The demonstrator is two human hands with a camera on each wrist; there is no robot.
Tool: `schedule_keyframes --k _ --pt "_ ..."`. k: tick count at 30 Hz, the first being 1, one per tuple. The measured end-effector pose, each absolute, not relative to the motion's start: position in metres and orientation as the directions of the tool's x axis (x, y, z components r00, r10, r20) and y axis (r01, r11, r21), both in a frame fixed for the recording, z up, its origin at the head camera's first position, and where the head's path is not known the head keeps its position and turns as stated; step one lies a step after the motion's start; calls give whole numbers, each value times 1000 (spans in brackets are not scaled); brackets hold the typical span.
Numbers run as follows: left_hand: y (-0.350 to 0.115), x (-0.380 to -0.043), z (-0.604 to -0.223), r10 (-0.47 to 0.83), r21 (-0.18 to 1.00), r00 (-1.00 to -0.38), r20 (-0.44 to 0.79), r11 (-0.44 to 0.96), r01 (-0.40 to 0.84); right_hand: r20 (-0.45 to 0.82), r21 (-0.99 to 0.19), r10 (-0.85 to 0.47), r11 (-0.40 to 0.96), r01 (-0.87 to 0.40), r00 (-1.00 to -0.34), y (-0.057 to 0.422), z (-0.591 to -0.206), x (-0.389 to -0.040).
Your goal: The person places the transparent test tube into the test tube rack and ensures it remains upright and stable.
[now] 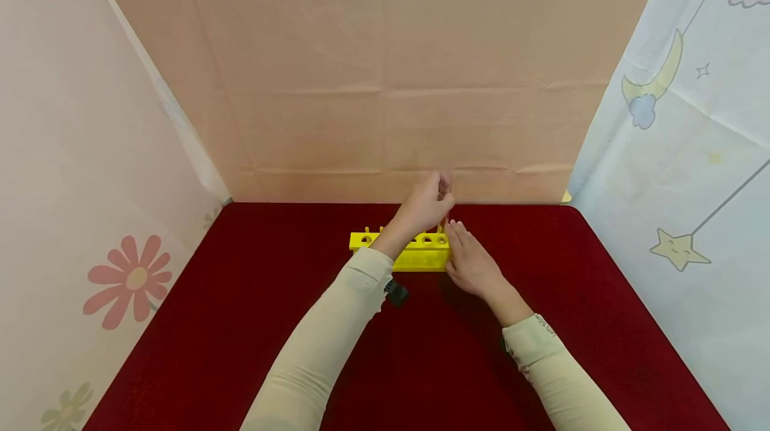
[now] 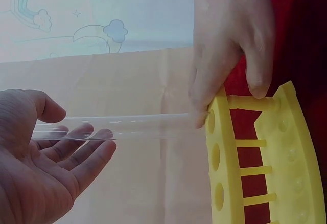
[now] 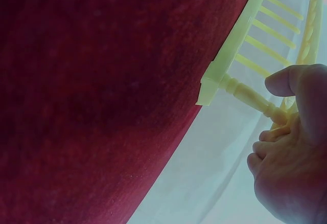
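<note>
A clear test tube [image 2: 133, 126] is in my left hand [image 1: 424, 205], held between the thumb and fingers near its upper part. The tube's lower end meets the end hole of a yellow test tube rack [image 1: 421, 260]; the right fingers partly hide that spot. My right hand [image 1: 475, 265] grips the rack's right end, with the thumb on the near side and the other fingers round the far side, as the right wrist view shows. The rack stands upright, and several round holes in its top plate show no tube.
A dark red cloth [image 1: 457, 364] covers the table under the rack. A tan sheet [image 1: 385, 83] hangs behind, and patterned white sheets [image 1: 710, 170] stand at both sides. A small black object [image 1: 396, 292] shows at the left wrist.
</note>
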State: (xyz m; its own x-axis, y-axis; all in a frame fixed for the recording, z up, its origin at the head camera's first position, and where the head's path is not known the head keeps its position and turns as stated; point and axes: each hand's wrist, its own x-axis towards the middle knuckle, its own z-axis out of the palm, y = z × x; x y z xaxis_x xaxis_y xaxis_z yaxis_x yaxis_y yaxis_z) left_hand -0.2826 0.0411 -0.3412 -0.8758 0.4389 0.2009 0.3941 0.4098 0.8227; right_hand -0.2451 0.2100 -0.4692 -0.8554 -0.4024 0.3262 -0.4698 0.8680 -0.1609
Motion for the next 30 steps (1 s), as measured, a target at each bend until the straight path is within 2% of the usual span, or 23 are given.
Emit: schedule_keyframes --k 8,23,30 --pt "41 -284 -346 456 831 -864 212 382 405 349 -159 -406 862 -480 -845 210 -470 -246" --pt "42 -286 -355 452 802 -862 231 413 432 301 -172 -403 868 -465 -864 210 -469 -245" --pt "42 -283 -355 445 814 -876 187 429 392 306 -165 -408 867 -470 -860 211 -470 -246"
